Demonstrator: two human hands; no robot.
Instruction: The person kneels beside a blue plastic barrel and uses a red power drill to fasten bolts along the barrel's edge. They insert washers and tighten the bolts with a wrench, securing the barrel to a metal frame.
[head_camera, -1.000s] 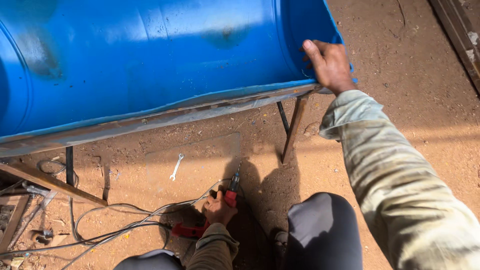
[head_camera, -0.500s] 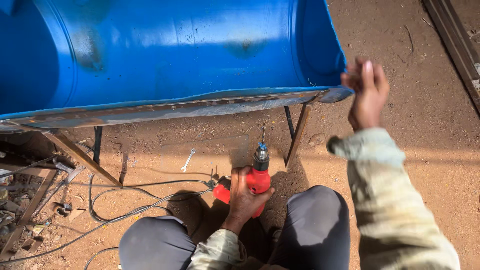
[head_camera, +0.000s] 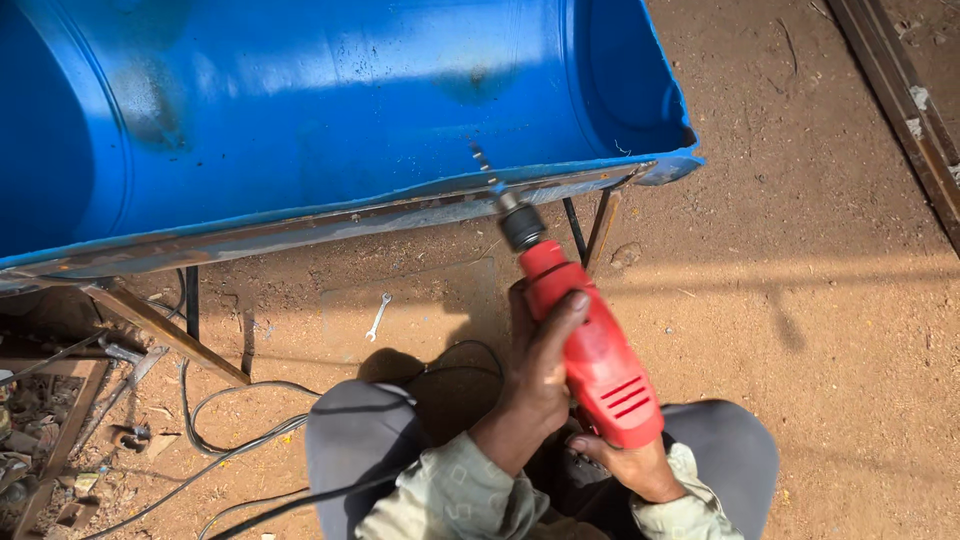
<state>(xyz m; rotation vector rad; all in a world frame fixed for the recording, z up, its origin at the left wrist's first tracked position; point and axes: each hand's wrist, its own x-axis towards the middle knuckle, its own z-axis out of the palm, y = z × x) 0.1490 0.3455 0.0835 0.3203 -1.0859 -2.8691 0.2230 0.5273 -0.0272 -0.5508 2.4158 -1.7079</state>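
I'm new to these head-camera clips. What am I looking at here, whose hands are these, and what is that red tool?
The one view comes from a camera on the person's head, looking down, so both hands are the wearer's own. The left hand wraps the body of a red electric drill; the right hand holds its rear grip. The drill bit points up at the metal edge of a halved blue plastic barrel, which rests on a steel frame. On the dirt ground lie a small spanner and dark cables. The person's knees show at the bottom.
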